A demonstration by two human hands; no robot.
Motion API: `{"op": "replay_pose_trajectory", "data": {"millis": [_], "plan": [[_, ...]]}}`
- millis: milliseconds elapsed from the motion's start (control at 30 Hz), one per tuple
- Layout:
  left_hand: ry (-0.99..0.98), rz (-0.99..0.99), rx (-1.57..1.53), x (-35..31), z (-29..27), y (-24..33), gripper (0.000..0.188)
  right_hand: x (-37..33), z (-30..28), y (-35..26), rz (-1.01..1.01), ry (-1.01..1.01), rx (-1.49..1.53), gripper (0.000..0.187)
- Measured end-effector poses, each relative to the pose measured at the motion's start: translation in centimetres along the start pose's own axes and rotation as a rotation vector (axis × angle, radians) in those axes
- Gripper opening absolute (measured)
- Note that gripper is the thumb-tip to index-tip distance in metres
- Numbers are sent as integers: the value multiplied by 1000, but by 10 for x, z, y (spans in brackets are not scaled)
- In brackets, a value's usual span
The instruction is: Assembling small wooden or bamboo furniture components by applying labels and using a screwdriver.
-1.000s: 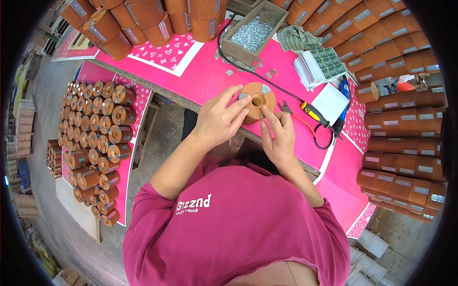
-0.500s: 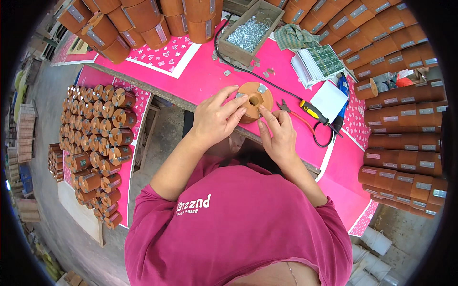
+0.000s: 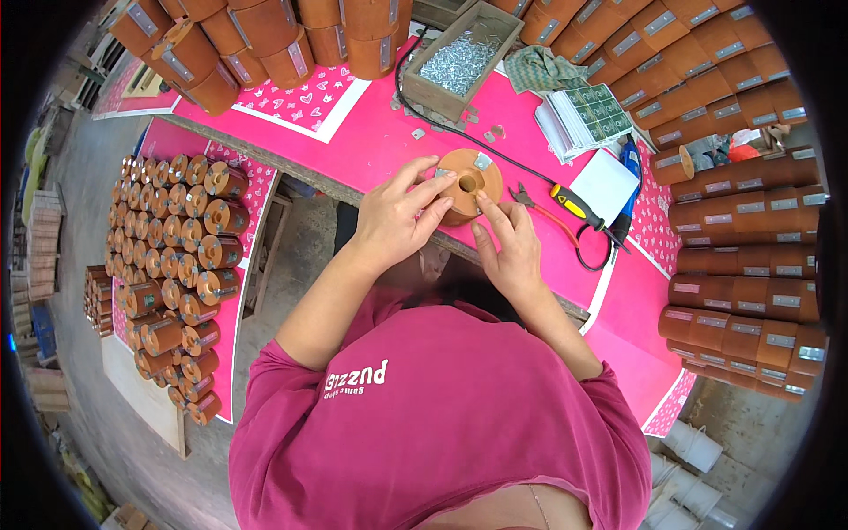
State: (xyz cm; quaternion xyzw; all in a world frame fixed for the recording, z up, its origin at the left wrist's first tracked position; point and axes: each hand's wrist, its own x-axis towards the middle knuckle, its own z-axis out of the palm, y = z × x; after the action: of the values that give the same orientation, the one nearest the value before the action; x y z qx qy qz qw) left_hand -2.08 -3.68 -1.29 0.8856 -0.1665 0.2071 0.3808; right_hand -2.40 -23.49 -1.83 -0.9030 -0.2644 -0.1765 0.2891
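Observation:
A short orange-brown cylinder point(image 3: 460, 162) with a round hole through its middle stands at the table's near edge. Small metal plates point(image 3: 482, 161) sit on its rim. My left hand point(image 3: 399, 216) grips the cylinder's left side, with fingertips over the top near a metal plate and the thumb lower down. On the near right, my right hand point(image 3: 510, 252) has its index fingertip on the top and its thumb against the side. Whether a small piece lies under that fingertip is hidden.
Pliers point(image 3: 552, 221) and a yellow-black screwdriver point(image 3: 579, 206) lie right of the cylinder. Beyond are a wooden box of screws point(image 3: 459, 66), loose metal plates point(image 3: 418, 134) and a card stack point(image 3: 587, 119). Stacked cylinders point(image 3: 742, 291) line the right; more point(image 3: 216, 216) stand on the left.
Both hands keep nearly the same hold on the cylinder. The whole view has shifted slightly; the fingers show only tiny movement.

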Motion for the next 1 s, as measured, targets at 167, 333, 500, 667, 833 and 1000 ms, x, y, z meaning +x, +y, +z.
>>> {"op": "replay_pose_trajectory", "data": {"millis": [167,333,500,667,833,1000], "plan": [[62,-83,-117,-17,3,-5,44,-19,5,1,95,18,202,52],[70,-186,-225,-30,5,-13,48,-15,-2,3,119,54,218,51],[81,-130,-135,-27,5,-13,51,-3,-5,2,62,18,168,53],[48,-153,-178,-25,5,-14,56,-9,-4,2,114,-102,190,57],[-10,-118,-154,-16,-11,-8,61,-21,-16,30,169,4,34,63],[-90,-10,-124,-4,-7,-5,67,-37,-27,58,292,-143,-361,92]]}}
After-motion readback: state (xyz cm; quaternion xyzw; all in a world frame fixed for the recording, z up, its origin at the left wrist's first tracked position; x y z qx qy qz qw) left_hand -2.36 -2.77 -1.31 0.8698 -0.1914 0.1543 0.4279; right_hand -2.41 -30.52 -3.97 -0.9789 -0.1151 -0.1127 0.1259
